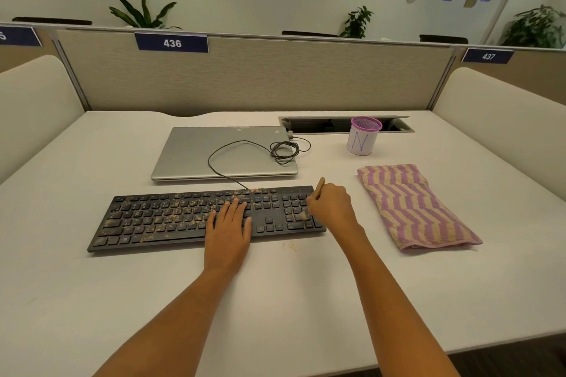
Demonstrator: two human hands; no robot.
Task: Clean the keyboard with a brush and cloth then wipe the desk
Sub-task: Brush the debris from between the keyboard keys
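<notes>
Below sign 436 [172, 43], L hand [228, 228] flat on kbd [159, 217], R hand [330, 206] grips brush [320, 185], N-marked cup [363, 141]

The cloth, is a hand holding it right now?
No, the cloth lies folded on the desk, untouched, beside the right hand, which grips the brush.

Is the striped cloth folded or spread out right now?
Folded. The striped cloth lies as a thick oblong pad on the desk, with a doubled edge at its near end.
</notes>
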